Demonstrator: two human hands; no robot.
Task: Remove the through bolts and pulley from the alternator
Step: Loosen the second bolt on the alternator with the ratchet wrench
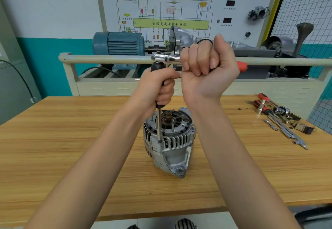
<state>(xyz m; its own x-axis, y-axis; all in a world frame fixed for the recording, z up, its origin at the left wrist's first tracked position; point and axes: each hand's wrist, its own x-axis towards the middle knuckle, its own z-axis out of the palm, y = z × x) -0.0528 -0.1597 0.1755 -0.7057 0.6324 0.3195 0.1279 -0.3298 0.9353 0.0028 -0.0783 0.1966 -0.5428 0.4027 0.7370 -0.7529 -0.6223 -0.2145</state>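
The wooden counter (pixel 71 147) carries the alternator (pixel 168 138), which stands upright near its middle, open end up, with nothing clamping it. To the right lies a group of loose tools (pixel 280 119), well apart from it. Above the alternator the right hand (pixel 206 67) is closed tight around the red-tipped handle of a ratchet (pixel 167 58). The left hand (pixel 158 86) is curled around the black grip of a driver extension (pixel 159 120), whose shaft goes straight down to a through bolt (pixel 159 141) at the housing edge.

I think the danger is here: neither hand steadies the alternator, so a strong pull on the ratchet may turn or tip the whole body. If the shaft leans, the tip could slip off and damage the bolt head.
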